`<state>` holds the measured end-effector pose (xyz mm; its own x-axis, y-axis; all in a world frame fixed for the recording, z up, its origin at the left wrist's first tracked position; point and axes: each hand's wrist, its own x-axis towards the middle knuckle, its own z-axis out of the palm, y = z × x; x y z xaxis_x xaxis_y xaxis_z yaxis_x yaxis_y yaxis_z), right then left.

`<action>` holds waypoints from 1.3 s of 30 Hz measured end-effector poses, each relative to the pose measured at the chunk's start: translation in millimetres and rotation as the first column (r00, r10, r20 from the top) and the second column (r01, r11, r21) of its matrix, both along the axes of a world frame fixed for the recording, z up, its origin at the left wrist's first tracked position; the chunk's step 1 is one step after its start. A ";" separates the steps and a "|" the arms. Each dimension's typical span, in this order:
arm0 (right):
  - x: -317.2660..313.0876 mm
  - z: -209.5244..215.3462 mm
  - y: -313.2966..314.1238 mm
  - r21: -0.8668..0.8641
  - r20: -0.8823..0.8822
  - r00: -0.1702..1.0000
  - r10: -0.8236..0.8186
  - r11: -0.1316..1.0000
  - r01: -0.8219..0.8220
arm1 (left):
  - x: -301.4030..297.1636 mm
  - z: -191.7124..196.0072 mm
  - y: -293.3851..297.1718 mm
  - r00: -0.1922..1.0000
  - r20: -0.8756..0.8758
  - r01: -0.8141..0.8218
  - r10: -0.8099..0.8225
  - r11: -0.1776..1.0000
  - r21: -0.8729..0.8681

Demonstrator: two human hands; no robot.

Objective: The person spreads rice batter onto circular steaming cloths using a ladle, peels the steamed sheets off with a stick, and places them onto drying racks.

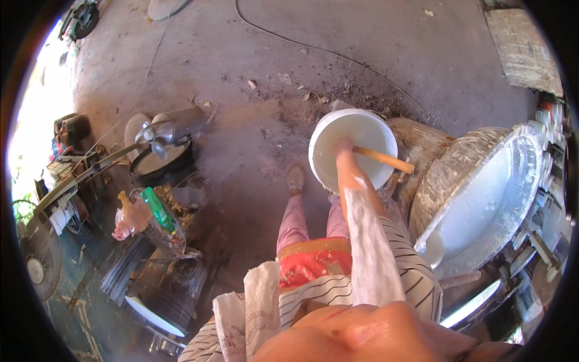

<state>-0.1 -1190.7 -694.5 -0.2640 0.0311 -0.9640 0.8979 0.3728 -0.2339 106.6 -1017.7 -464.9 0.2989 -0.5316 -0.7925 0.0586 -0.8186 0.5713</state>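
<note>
My right hand (344, 146) reaches down into a white bucket (386, 130) holding cloudy, pale liquid. The fingers are dipped under the surface, so I cannot see whether they are open or closed. White covers much of the forearm (375, 247) above the wrist. A wooden stick (386, 159) leans across the bucket's right rim, its inner end close to my wrist. My left hand does not appear in the picture.
Right of the bucket, a large tilted metal basin (476, 205) holds whitish liquid. At left stand a metal fan (158, 134), a dark round pan (163, 161) and a green bottle (158, 209). A cable (338, 55) crosses the dusty floor; a board (523, 51) lies far right.
</note>
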 end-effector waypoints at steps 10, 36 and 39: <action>-20.3 176.8 9.3 0.541 -0.485 -0.116 0.867 0.193 -0.819 | -113.0 89.9 -12.1 0.923 -0.283 0.224 -0.261 0.962 -0.158; -417.8 369.3 56.0 -0.479 0.192 0.049 0.980 0.137 -0.867 | -217.9 331.5 -136.5 0.869 -0.391 0.209 -0.302 0.942 -0.263; -306.1 362.0 27.6 -0.622 0.217 0.417 0.883 0.454 -0.638 | -230.0 346.9 -148.9 0.872 -0.440 0.102 -0.215 0.959 -0.265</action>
<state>-306.3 -1163.1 -332.6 0.4946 -0.3354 -0.8018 0.2881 0.9336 -0.2129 -123.3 -1166.6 -118.0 -0.1735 -0.7213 -0.6705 0.2412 -0.6913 0.6812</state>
